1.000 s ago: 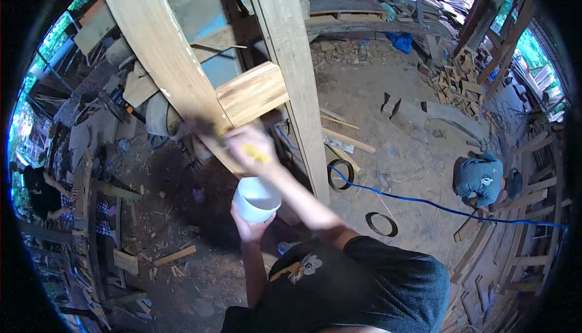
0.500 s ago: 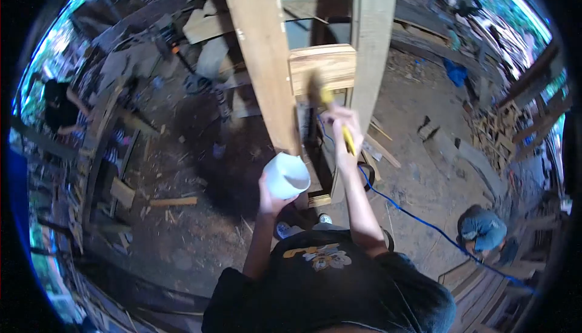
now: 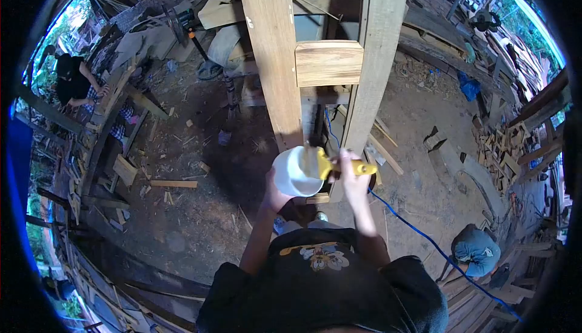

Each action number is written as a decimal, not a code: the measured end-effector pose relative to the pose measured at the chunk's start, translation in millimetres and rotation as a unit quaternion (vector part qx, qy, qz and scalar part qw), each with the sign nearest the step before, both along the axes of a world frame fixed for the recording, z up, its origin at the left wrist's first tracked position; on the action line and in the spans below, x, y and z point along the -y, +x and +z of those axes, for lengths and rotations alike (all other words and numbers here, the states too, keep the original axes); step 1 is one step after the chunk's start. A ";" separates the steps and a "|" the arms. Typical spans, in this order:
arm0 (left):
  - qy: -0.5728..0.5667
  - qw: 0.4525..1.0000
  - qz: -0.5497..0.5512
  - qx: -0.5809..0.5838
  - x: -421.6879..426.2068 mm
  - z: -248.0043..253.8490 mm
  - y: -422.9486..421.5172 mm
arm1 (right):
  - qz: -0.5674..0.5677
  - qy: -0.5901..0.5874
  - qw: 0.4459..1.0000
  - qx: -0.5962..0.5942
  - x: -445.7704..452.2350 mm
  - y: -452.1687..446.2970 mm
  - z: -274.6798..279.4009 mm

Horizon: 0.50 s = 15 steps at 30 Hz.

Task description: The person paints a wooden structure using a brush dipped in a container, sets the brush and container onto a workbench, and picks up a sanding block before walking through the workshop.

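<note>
A white cup-like container is held from its left side and below by my left hand. My right hand grips a brush with a yellow handle, its bristles at the container's opening. Beyond them stand two long wooden beams, a light brown one on the left and a greyer one on the right. A short block with striped grain bridges the two beams.
A blue cable runs across the dirt floor to the lower right. One person crouches at the right, another is at the far left by timber. Wood scraps are piled at the right.
My right hand has brought the brush down from the block between the beams to the container's opening. The view has shifted, and my left hand still holds the container.
</note>
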State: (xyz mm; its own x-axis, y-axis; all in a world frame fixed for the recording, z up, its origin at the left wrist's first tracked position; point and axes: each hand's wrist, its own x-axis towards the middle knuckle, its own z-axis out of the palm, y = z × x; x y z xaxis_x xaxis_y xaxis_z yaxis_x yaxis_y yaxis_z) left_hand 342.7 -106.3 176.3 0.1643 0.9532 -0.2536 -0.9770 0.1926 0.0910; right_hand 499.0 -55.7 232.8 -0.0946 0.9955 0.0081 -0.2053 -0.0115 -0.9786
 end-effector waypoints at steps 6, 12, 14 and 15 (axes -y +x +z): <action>0.116 0.882 0.055 -0.454 2.4 1.9 16.0 | 0.107 0.071 0.990 0.058 9.1 10.3 0.7; 0.092 0.868 -0.040 -0.486 13.1 -74.7 20.0 | 0.126 0.063 0.987 0.071 14.6 22.8 -22.2; 0.104 0.912 -0.038 -0.396 15.9 -73.6 31.0 | 0.193 -0.004 0.980 0.037 19.0 23.9 -32.1; 0.110 0.946 -0.032 -0.302 17.4 -55.4 36.5 | 0.227 -0.034 0.973 0.031 21.2 25.1 -34.0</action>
State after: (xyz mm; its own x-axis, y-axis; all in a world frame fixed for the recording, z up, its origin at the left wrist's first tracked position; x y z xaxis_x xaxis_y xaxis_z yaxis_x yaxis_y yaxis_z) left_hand 379.2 -123.7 120.9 0.1124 0.9869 -0.1156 -0.7215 0.1610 0.6734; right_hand 524.1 -76.9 198.8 -0.5220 0.8496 -0.0760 -0.1048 -0.1523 -0.9828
